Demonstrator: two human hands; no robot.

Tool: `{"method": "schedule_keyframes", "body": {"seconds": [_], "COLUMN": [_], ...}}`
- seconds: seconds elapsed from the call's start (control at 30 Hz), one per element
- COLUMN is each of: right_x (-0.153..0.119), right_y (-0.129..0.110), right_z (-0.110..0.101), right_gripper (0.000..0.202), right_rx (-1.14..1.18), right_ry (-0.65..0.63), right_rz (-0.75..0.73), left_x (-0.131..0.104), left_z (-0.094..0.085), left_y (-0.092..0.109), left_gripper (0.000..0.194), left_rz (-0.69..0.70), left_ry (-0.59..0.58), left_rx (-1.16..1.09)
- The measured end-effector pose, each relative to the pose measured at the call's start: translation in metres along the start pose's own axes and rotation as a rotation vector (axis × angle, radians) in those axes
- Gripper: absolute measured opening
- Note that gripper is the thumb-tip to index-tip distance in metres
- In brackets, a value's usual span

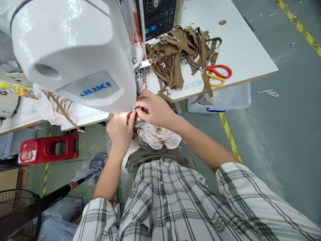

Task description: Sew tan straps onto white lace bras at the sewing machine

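Note:
My left hand (120,130) and my right hand (155,108) meet under the head of a white JUKI sewing machine (75,63), close to its metal needle parts (143,68). Both have thumb and fingers pinched together, fingertips nearly touching. A sliver of something pale shows between them; the fingers hide most of it, so I cannot make out what it is. Just below the hands, white lace bras (160,137) with small brown bows lie across my lap, partly covered by my right forearm.
Brown straps (175,57) lie heaped on the right white tabletop (240,43), with red-and-yellow-handled scissors (218,73) on them. Below stands a clear plastic bin (235,97). At left are pale strap pieces (60,107), a red stool (50,149) and a fan (20,214).

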State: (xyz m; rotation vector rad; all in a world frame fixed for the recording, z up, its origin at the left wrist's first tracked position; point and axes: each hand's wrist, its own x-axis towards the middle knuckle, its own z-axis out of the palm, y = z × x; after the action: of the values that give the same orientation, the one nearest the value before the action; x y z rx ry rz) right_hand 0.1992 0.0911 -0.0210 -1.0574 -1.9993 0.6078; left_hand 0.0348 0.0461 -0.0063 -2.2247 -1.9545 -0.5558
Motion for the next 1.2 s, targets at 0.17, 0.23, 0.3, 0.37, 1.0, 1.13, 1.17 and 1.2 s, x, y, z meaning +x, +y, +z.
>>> {"method": "schedule_keyframes", "body": {"seconds": [0.17,0.23,0.3,0.37,1.0,1.13,1.17,1.2], "right_x": [0.005,0.003,-0.003,-0.017,-0.164,-0.154,-0.153,-0.151], "right_y": [-0.008,-0.012,-0.01,0.001,0.171,0.141,0.129,0.116], "right_z": [-0.001,-0.003,-0.007,-0.012,0.028,0.01,0.005,0.001], "right_gripper": [0.02,0.029,0.033,0.033,0.026,0.017,0.015,0.015], "right_rx": [-0.106,-0.151,-0.165,-0.122,0.4,0.341,0.331,0.326], "right_ry": [-0.004,0.047,0.108,0.149,-0.081,-0.043,-0.03,-0.023], "right_rz": [0.014,0.024,0.042,0.07,0.699,0.643,0.631,0.615], "left_x": [-0.003,-0.007,-0.016,-0.032,-0.114,-0.097,-0.093,-0.09], "left_z": [-0.007,-0.01,-0.012,-0.012,0.12,0.129,0.129,0.128], "left_y": [-0.005,-0.008,-0.01,-0.011,0.047,0.063,0.067,0.071], "left_gripper": [0.027,0.026,0.025,0.023,0.021,0.039,0.044,0.044], "left_rz": [0.156,0.218,0.283,0.367,-0.048,-0.074,-0.076,-0.072], "left_ry": [0.074,0.12,0.162,0.188,-0.684,-0.611,-0.608,-0.622], "left_rx": [0.017,-0.039,-0.127,-0.227,-0.876,-0.893,-0.902,-0.914]}}
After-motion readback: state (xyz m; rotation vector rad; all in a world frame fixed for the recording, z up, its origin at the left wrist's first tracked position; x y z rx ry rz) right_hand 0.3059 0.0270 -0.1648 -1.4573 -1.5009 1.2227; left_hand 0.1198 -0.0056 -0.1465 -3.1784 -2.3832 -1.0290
